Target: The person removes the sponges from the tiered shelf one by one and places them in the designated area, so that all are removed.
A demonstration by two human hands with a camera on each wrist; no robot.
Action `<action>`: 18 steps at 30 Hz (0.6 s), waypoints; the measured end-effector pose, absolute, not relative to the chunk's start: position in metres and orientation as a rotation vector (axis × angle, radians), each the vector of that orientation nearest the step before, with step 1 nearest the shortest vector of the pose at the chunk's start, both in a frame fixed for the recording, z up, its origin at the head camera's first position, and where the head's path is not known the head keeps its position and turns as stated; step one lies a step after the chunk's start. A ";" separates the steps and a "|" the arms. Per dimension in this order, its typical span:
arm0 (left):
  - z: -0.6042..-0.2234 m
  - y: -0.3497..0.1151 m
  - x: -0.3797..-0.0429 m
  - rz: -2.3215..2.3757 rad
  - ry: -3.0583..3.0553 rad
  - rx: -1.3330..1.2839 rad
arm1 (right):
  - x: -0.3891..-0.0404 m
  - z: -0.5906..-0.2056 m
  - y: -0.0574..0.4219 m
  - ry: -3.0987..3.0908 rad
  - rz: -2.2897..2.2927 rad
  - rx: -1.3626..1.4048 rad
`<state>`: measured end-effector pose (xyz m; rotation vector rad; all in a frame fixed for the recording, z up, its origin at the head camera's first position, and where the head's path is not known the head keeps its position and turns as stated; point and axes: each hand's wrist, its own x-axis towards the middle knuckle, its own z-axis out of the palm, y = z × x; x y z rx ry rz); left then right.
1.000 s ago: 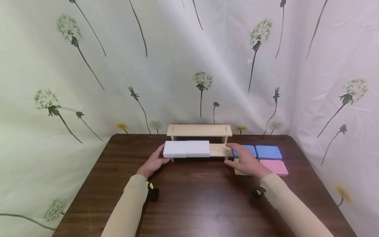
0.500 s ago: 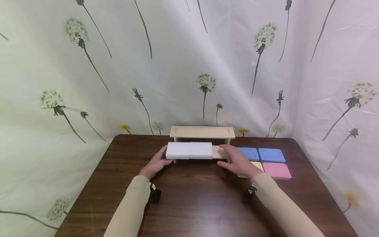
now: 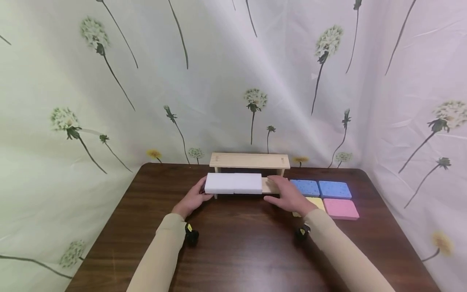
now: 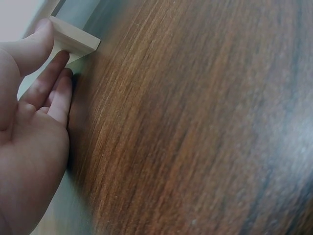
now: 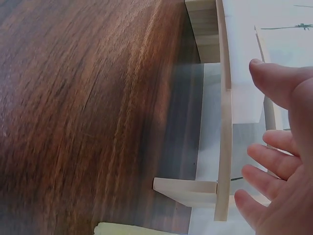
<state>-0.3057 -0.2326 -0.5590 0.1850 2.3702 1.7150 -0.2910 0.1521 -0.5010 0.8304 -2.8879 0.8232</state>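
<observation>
Two white sponge-like blocks (image 3: 233,183) lie end to end on the lower tier of a pale wooden two-tier shelf (image 3: 249,160). At the left end of that tier is my left hand (image 3: 191,199), its thumb in front and its fingers along the outer side. In the left wrist view, the fairly straight fingers (image 4: 59,95) and thumb rest against a wooden leg (image 4: 73,38). My right hand (image 3: 290,196) hovers over the tier's bare right part with thumb and fingers spread, its fingertips just right of the blocks. Nothing is between them in the right wrist view.
Right of the shelf, two blue sponges (image 3: 335,189) lie behind a pink sponge (image 3: 341,209) and a yellow sponge (image 3: 316,202), partly covered by my right hand. A flower-print curtain (image 3: 219,81) hangs behind the dark wooden table (image 3: 237,247).
My right hand has moved left along the lower tier, from its right end toward the white blocks. The left hand keeps its place at the left end. The head view has shifted slightly.
</observation>
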 end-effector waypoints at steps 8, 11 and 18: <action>-0.561 -0.235 -0.305 1.735 2.329 0.162 | -0.299 -0.505 0.142 -2.954 0.834 0.786; -0.561 -0.235 -0.306 1.743 2.327 0.175 | -0.303 -0.506 0.137 -2.956 0.856 0.786; -0.559 -0.234 -0.307 1.729 2.345 0.185 | -0.311 -0.509 0.131 -2.936 0.853 0.812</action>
